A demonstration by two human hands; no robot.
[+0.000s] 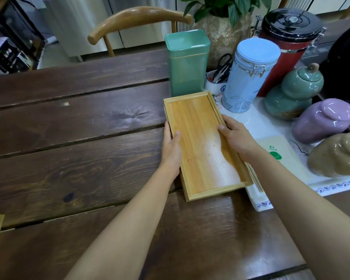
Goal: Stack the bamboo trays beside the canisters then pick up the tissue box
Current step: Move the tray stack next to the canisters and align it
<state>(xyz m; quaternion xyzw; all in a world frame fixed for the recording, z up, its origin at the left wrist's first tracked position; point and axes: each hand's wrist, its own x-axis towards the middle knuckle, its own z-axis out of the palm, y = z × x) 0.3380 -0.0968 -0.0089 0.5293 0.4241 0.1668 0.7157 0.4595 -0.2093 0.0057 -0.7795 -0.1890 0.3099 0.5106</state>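
A rectangular bamboo tray (198, 136) lies on the dark wooden table (73, 142), on top of another tray whose edges show beneath it along the left and near sides. My left hand (171, 145) grips its left long edge, thumb inside the rim. My right hand (235, 135) grips the right long edge. The tray sits just in front of a green square canister (187, 63) and left of a light blue clip-lid canister (249, 75). No tissue box is clearly in view.
A red canister with a black lid (285, 45), a green gourd jar (293, 91), a purple jar (321, 120) and a tan jar (337, 154) stand on a white patterned mat (259, 122). A cup with scissors (216, 79), a plant pot (220, 35) and a chair (133, 21) are behind.
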